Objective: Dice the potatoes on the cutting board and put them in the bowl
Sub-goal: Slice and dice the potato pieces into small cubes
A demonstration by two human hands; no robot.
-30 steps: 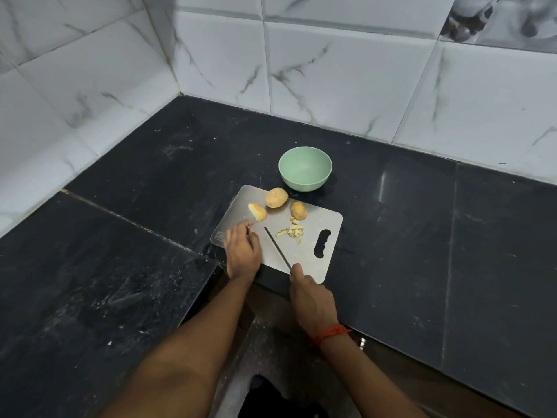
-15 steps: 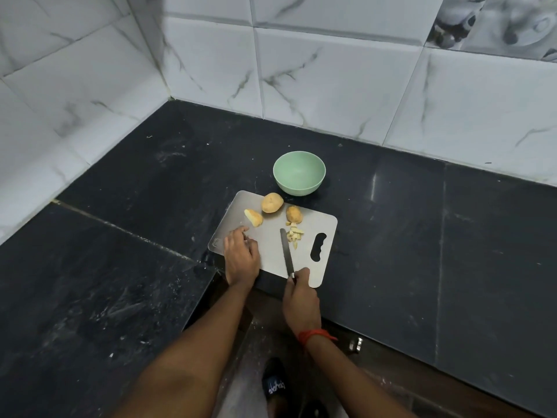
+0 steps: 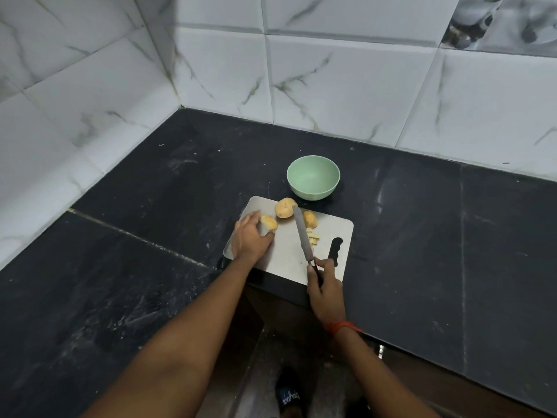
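A grey cutting board [image 3: 283, 257] lies at the counter's front edge. On it sit a whole potato [image 3: 284, 208], a smaller potato piece [image 3: 310, 219], a half potato [image 3: 269, 222] and a small pile of cut pieces [image 3: 312, 237]. My left hand [image 3: 250, 238] rests on the board with its fingers around the half potato. My right hand [image 3: 324, 286] grips the handle of a knife [image 3: 302, 233]; the blade points away from me, just left of the cut pieces. The light green bowl [image 3: 313, 177] stands empty just behind the board.
The board lies on a black stone counter [image 3: 150, 224] in a corner of white marbled wall tiles [image 3: 346, 82]. The counter's front edge runs just under my right hand. My foot in a dark slipper [image 3: 289, 396] shows on the floor below.
My left hand moved forward along the board from its near left corner to the half potato. The knife blade slid further away from me, alongside the cut pieces.
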